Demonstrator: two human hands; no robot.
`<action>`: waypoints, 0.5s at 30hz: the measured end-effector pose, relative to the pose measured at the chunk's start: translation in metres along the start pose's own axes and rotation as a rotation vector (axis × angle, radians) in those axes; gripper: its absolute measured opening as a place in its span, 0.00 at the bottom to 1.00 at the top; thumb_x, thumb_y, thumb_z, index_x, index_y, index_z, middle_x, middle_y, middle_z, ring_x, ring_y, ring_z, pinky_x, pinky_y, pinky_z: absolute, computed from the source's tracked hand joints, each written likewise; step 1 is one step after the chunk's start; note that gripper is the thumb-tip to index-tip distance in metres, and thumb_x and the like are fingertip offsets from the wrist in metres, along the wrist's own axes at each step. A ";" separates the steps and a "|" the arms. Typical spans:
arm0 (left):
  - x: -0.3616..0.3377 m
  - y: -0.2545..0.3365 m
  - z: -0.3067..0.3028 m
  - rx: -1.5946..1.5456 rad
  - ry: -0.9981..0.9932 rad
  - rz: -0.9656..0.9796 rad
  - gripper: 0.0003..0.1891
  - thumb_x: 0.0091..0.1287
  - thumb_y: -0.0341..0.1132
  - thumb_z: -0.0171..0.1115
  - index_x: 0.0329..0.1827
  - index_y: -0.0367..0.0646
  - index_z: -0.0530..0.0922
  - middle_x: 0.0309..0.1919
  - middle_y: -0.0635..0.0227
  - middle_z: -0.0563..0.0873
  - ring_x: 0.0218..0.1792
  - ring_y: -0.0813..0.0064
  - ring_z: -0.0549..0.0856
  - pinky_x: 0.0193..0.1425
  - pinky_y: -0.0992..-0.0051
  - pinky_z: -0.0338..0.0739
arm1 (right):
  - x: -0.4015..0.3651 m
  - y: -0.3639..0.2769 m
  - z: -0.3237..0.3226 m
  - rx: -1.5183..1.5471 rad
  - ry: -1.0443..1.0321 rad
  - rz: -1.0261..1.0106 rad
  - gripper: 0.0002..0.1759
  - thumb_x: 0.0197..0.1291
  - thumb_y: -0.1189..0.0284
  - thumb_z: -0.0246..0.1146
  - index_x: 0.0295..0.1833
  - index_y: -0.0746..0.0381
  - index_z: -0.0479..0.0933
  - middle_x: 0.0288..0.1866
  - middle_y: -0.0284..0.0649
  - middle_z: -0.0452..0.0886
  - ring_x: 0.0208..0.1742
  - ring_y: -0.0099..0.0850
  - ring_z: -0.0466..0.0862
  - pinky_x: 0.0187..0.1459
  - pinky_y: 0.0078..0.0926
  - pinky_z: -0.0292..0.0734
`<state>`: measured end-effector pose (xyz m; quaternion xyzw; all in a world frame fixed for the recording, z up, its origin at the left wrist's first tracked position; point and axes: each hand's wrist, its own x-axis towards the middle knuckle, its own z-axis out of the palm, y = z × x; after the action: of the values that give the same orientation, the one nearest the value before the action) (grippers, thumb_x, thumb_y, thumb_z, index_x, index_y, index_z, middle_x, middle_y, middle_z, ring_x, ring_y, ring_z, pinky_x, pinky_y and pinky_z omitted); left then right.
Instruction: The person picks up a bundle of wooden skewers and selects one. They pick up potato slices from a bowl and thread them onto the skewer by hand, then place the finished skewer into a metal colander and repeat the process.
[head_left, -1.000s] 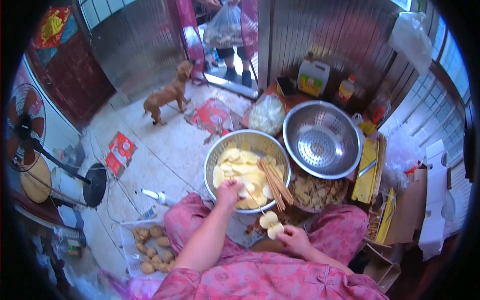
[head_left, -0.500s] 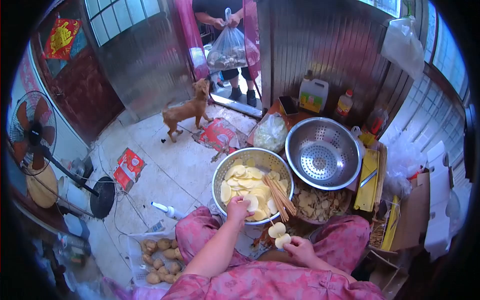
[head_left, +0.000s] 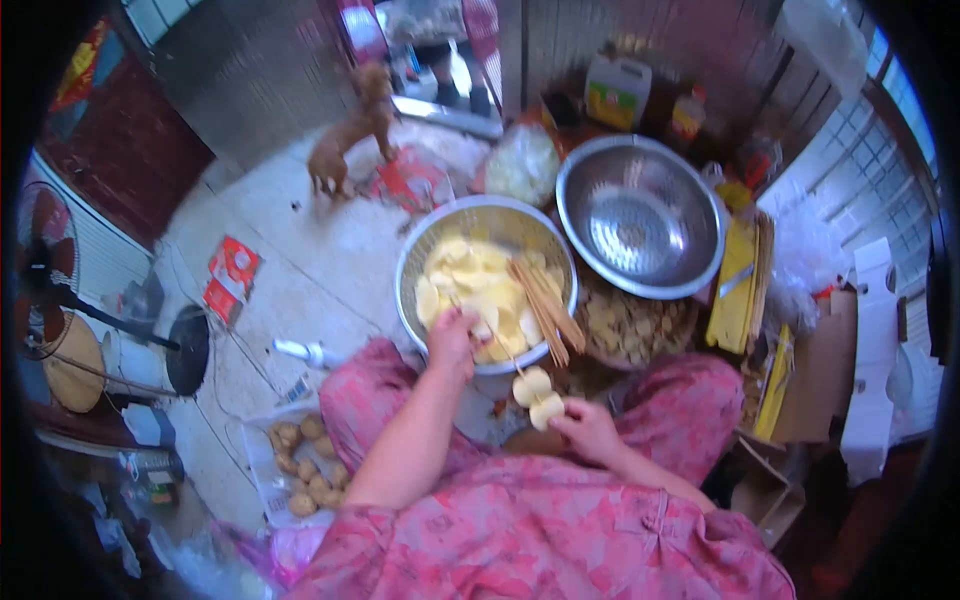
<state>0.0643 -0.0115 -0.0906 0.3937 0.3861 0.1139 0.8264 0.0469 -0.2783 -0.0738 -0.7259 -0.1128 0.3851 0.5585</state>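
Note:
A steel colander (head_left: 412, 255) stands before my knees, piled with pale potato slices (head_left: 470, 272). Over its near side is my left hand (head_left: 455, 342), its fingers closed on a potato slice, blurred by motion. A bundle of wooden skewers (head_left: 545, 310) leans across the colander's right rim. My right hand (head_left: 588, 428), just outside that rim, grips a skewer bearing a few potato slices (head_left: 535, 388); its thin tip points up toward the colander, and its lower end is hidden.
Another steel colander (head_left: 640, 225) sits behind right, above a container of more slices or peelings (head_left: 635, 330). Whole potatoes (head_left: 310, 470) lie in a white basket at left. A brown dog (head_left: 352, 140) stands near the doorway. A fan (head_left: 50, 260) and cardboard boxes (head_left: 820, 370) flank me.
The view has tilted down, so the person in the doorway with the plastic bag is mostly out of frame. My left hand still holds a slice; my right keeps the skewer.

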 end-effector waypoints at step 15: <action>-0.008 0.018 0.007 0.006 0.044 0.084 0.13 0.65 0.32 0.57 0.52 0.43 0.70 0.43 0.64 0.81 0.40 0.70 0.83 0.40 0.70 0.80 | -0.001 -0.014 0.002 0.230 -0.063 0.121 0.09 0.60 0.71 0.63 0.44 0.63 0.78 0.24 0.24 0.72 0.22 0.13 0.68 0.23 0.13 0.63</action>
<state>0.0664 -0.0076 -0.0705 0.4093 0.3876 0.1563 0.8111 0.0483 -0.2730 -0.0609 -0.6500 -0.0414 0.4510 0.6102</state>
